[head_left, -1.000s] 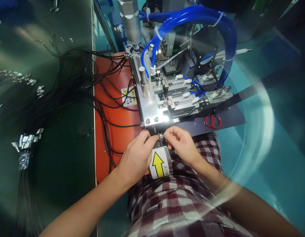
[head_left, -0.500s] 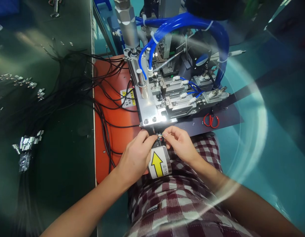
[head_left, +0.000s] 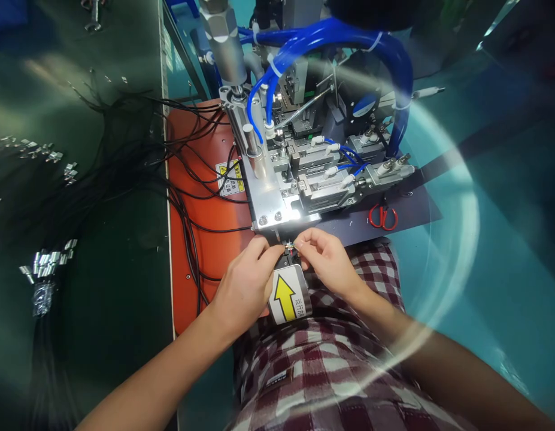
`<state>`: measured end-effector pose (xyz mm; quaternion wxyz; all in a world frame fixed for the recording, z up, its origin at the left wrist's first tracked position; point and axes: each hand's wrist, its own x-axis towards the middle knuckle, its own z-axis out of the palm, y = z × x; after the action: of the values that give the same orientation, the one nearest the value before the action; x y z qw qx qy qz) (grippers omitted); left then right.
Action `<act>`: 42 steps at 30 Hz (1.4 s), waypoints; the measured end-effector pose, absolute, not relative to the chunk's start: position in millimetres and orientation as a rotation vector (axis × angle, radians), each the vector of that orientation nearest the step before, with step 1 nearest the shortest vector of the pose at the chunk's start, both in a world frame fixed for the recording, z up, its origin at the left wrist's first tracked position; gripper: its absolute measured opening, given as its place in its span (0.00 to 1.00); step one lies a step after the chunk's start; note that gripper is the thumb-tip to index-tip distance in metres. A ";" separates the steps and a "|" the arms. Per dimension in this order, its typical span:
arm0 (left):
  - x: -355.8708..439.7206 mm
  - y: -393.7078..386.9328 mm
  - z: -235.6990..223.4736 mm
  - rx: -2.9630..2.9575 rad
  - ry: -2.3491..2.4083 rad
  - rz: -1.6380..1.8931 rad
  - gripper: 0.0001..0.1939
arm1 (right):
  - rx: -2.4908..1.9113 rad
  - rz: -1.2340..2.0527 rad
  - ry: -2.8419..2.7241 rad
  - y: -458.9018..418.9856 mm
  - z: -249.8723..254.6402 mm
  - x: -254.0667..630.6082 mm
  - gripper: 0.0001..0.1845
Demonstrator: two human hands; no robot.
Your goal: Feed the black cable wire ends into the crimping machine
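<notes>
A small shiny metal connector (head_left: 290, 246) sits at the front of the machine's track, with a speck of red beside it. On its left side my left hand (head_left: 246, 270) pinches it between thumb and forefinger. My right hand (head_left: 325, 256) has thumb and fingertips closed at the connector's right side; its other fingers are curled. Just below the fingertips is the black track (head_left: 286, 261), and nearer me a white label with a yellow arrow (head_left: 285, 297). The fingertips hide part of the connector, so its exact shape is unclear.
Beyond my hands stands a metal machine (head_left: 270, 203) with blue air hoses (head_left: 331, 33). Black cables (head_left: 187, 209) cross the orange base (head_left: 181, 251). Bundled cables with metal ends (head_left: 52, 260) lie on the dark table at left. Red-handled scissors (head_left: 383, 218) rest at right.
The whole view has shifted slightly, with the machine and table a little further left. Both hands keep nearly the same pinch at the connector.
</notes>
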<state>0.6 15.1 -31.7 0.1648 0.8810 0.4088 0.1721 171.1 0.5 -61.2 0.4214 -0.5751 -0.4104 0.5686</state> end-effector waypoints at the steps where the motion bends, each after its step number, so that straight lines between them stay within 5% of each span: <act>1: 0.6 15.1 -31.8 2.513 1.166 0.492 0.14 | -1.442 1.414 -1.030 0.3 -61.8 170.9 0.10; 42: 0.6 14.0 -30.0 2.505 1.191 0.476 0.14 | -1.433 1.384 -1.007 -1.6 -62.3 169.3 0.09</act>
<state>0.6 14.0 -30.0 0.1632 0.8782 0.4175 0.1670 169.3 -1.6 -62.3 0.4391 -0.5766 -0.4054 0.5571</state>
